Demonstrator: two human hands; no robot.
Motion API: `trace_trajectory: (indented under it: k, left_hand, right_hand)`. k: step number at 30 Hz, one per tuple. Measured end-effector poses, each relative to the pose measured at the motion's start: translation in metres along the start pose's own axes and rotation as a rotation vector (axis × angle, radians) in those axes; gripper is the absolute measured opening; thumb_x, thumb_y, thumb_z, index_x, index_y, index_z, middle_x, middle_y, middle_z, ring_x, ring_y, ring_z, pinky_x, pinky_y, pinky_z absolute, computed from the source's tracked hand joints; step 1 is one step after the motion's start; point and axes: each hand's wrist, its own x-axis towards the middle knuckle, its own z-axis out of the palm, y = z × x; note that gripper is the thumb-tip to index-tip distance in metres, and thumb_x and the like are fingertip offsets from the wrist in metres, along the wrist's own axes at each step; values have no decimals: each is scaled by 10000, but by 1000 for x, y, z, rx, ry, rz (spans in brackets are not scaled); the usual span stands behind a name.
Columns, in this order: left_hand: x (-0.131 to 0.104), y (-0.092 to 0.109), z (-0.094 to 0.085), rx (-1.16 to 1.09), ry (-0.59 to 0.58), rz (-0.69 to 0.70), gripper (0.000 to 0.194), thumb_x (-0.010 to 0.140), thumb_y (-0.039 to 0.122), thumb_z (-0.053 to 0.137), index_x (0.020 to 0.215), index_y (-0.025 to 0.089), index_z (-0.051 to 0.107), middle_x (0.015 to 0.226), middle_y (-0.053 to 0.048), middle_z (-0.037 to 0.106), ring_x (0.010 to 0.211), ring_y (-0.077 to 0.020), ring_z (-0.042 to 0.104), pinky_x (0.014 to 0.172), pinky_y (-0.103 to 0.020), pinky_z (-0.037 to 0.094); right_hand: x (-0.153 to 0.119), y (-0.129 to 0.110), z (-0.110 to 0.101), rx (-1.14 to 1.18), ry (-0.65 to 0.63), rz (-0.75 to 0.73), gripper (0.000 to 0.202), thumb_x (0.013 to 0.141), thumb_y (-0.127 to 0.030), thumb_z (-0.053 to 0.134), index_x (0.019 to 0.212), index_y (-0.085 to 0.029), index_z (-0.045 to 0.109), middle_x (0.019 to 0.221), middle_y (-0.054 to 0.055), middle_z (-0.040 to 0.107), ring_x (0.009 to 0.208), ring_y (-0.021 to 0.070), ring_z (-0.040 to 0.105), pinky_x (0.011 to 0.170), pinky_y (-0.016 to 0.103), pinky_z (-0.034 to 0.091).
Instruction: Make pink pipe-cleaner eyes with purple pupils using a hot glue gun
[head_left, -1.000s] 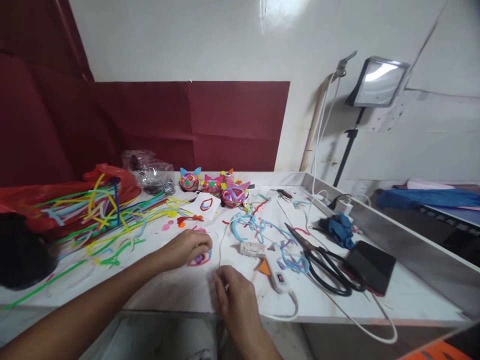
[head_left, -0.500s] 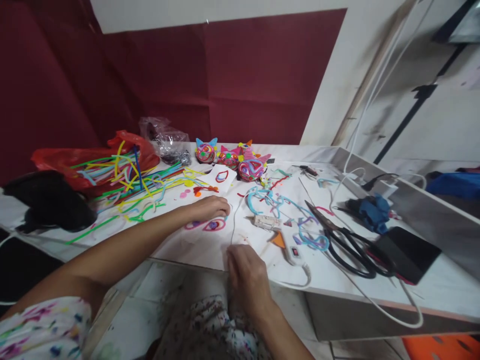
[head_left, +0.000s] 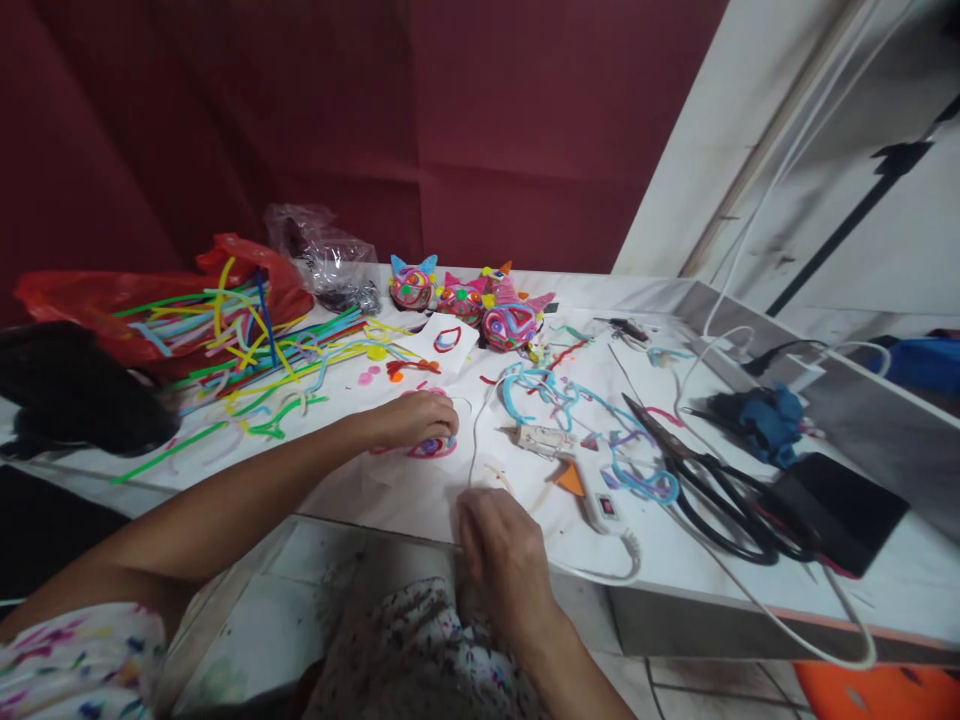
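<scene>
My left hand (head_left: 420,418), fingers bent together, rests over a pink and purple eye-shaped piece (head_left: 433,447) on the white paper (head_left: 390,495). What its fingers pinch is hidden. At the table's front edge, my right hand (head_left: 499,535) is curled with its fingertips pressed together; anything between them is too small to make out. A white glue gun (head_left: 601,500) lies right of my right hand, near an orange triangle (head_left: 570,478). Large black-handled scissors (head_left: 705,480) lie further right. Another red and blue loop (head_left: 448,340) sits on a small paper beyond my left hand.
Colourful pipe cleaners (head_left: 255,330) spill from a red bag (head_left: 277,280) at the left. Decorated balls with ears (head_left: 510,325) stand at the back. Blue pipe cleaner scraps (head_left: 525,395), a black box (head_left: 844,510) and a white cable (head_left: 787,635) lie to the right.
The camera view has tilted down and shifted slightly. My left hand has moved a little towards me, over the eye-shaped piece. My right hand stays curled at the edge.
</scene>
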Motion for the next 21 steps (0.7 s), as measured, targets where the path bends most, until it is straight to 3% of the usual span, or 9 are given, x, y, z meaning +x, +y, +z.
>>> trace_trajectory:
  k: [10,15,21]
  left_hand:
    - [-7,-4,-1,-6,-11,39,231,978,167,496,954,173,725,933,-39,721,858,-141,629,805,-213,448]
    - [-14,-14,4,-91,20,106,269,993,169,465,1041,159,730,996,-70,703,896,-147,632,834,-219,463]
    - [-17,-24,9,-171,2,158,281,985,205,481,1137,176,715,1057,-88,674,979,-174,628,893,-249,475]
  right_hand:
    - [22,-2,-1,-101,-53,126,211,936,-72,486,884,-172,665,794,58,633,738,205,579,671,293,428]
    - [40,-5,12,-354,-181,239,140,881,-107,591,891,-169,716,811,80,621,773,245,556,685,331,415]
    - [54,-9,29,-474,-332,357,161,894,-102,617,980,-159,741,866,101,643,822,252,558,737,341,414]
